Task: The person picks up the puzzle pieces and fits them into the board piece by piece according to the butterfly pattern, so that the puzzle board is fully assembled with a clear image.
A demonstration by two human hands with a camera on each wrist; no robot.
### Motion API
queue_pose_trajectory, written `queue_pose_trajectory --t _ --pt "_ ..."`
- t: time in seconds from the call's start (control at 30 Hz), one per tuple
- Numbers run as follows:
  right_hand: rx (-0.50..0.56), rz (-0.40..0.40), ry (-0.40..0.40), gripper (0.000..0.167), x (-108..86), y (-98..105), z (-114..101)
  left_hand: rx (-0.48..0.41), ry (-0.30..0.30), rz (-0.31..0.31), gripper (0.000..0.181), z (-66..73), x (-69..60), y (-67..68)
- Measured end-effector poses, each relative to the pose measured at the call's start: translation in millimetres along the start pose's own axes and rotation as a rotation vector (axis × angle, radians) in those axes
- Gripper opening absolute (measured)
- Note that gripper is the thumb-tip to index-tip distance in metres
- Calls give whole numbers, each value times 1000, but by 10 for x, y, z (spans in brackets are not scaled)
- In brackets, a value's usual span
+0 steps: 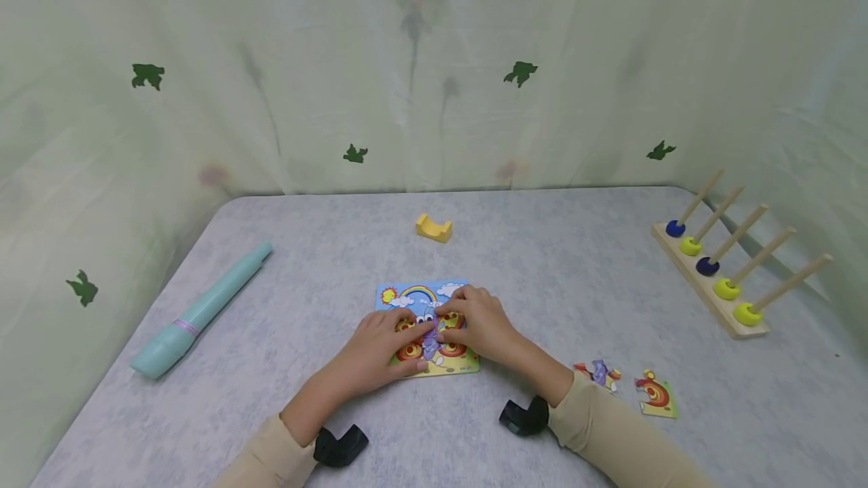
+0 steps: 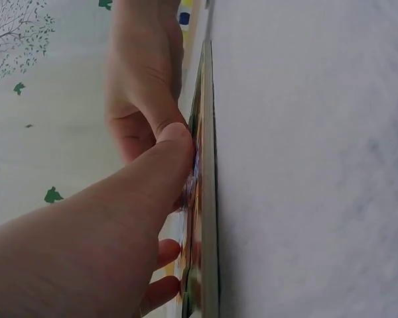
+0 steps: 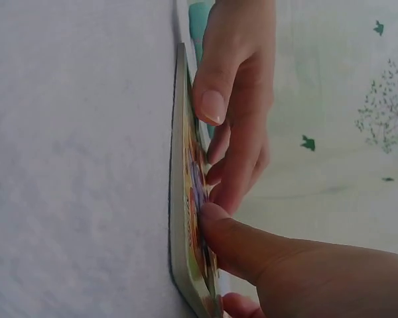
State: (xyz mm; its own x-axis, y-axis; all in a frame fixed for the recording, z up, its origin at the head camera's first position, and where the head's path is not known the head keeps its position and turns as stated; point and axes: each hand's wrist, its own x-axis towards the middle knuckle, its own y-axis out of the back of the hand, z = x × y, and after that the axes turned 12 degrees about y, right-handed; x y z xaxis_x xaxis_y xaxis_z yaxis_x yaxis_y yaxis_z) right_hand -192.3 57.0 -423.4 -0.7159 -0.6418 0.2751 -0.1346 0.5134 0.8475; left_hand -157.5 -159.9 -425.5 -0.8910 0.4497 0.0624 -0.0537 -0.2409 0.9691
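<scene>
No readable text, no legible labels or brands, no numbers or signs, across 3 views

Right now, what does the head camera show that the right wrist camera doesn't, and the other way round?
Only the head view: the yellow block, the two loose puzzle pieces and the peg rack.
Only the right wrist view: the branches of a printed tree.
Both: the left hand, the right hand, the puzzle, the table, the curtain and the turquoise roll.
</scene>
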Motion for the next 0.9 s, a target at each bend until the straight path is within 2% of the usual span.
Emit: queue_pose_trajectory --t 0.17,0.33,0.47,0.7,0.9 --pt "44 -73 -14 37 8 46 41 9 11 -5 58 9 14 3" --pt "196 -181 1 38 8 143 151 16 17 -4 58 3 17 0" --pt "277 -209 19 39 7 170 224 5 28 -7 58 9 13 3" --pt "205 -170 73 38 7 141 261 -11 19 1 59 29 5 11" --pt "159 -167 62 40 -11 123 265 -36 31 -23 59 31 -27 26"
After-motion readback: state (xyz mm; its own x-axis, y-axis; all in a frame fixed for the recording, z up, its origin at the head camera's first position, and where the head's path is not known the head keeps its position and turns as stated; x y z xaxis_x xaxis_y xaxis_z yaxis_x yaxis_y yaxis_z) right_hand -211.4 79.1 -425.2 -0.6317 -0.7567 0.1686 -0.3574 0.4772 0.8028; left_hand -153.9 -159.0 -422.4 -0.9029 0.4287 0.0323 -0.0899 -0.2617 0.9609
